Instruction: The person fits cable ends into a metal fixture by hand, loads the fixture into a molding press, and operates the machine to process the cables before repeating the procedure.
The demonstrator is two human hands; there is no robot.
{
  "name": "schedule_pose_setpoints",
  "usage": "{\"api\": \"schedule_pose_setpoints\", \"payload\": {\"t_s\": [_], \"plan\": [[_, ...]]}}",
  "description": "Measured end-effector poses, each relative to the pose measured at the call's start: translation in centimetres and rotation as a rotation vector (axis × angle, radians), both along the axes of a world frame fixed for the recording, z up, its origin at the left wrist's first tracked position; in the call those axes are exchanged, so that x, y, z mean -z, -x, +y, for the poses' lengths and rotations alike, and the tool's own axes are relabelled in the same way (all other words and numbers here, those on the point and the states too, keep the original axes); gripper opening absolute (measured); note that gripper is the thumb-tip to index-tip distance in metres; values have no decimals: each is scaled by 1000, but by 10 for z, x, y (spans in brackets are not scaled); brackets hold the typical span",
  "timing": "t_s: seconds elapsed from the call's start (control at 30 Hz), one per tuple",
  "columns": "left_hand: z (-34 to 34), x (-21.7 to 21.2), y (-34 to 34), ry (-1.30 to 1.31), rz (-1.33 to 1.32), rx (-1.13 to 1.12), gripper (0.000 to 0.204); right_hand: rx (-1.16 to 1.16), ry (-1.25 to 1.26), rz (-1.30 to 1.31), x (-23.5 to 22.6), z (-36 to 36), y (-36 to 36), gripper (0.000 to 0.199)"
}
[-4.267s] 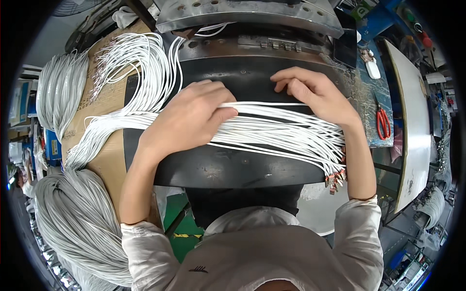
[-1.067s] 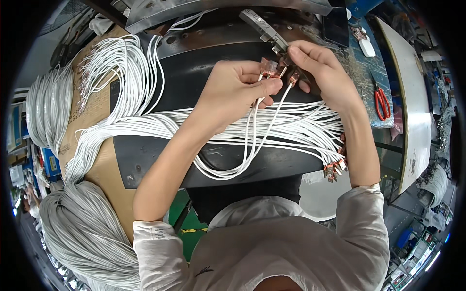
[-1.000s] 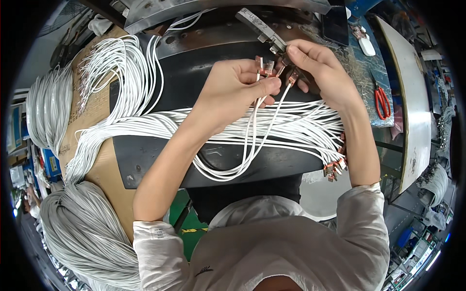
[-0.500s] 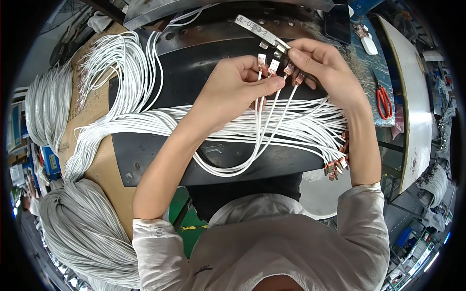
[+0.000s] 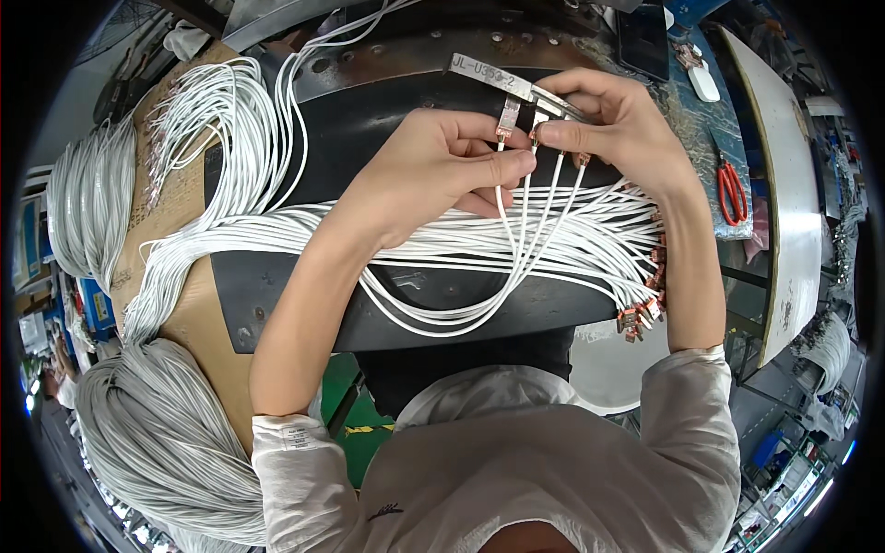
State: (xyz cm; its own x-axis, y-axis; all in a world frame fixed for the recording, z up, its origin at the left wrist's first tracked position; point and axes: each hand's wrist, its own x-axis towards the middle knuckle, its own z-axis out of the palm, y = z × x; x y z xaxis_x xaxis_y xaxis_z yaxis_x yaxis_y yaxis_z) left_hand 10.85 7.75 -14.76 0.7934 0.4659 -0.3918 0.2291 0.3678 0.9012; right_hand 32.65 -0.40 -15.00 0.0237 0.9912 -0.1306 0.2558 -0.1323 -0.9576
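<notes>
My left hand (image 5: 442, 175) pinches white USB cables (image 5: 522, 244) just below their plugs. One silver USB plug (image 5: 507, 120) stands upright above its fingertips, its top close to the lower edge of a slotted metal bar (image 5: 484, 74). My right hand (image 5: 613, 129) is closed on the right end of this bar, thumb pressed near a second plug. Two more cables run up under the right fingers, where their plugs are mostly hidden. The cables loop down over a bundle of white cables (image 5: 415, 241) lying across the black mat (image 5: 295, 318).
Orange-and-silver plug ends (image 5: 636, 318) gather at the bundle's right. Coiled grey cables (image 5: 157, 433) and more white cables (image 5: 230, 120) lie on cardboard (image 5: 217, 323) at left. Red-handled scissors (image 5: 731, 194) and a white mouse (image 5: 704, 87) rest on the blue surface at right.
The bar has come slightly lower and lies flatter. The plugs have moved right and closer to it. My right thumb has shifted left onto the second plug.
</notes>
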Motion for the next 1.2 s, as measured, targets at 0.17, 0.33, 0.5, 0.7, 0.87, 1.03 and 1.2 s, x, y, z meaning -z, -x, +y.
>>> {"api": "schedule_pose_setpoints", "payload": {"t_s": [0.17,0.33,0.5,0.7,0.87,1.03,1.2], "plan": [[-1,1,0,3,-14,3,29,5,-1,-7,-2,-1,-2,31],[12,-4,0,-124,25,-8,33,-93,25,-28,-3,18,-10,34],[17,-16,16,-762,253,-52,33,-158,-406,-681,4,44,-18,37],[72,14,-18,-1993,67,-336,34,181,-687,-1060,2,126,-48,33],[96,26,-51,-1993,321,-328,21,315,-680,-394,33,179,-51,26],[92,1,-66,-1652,410,-286,12,311,-928,-997,30,195,-60,21],[7,-36,-4,-1547,160,-169,17,276,-765,-949,23,162,-56,23]]}}
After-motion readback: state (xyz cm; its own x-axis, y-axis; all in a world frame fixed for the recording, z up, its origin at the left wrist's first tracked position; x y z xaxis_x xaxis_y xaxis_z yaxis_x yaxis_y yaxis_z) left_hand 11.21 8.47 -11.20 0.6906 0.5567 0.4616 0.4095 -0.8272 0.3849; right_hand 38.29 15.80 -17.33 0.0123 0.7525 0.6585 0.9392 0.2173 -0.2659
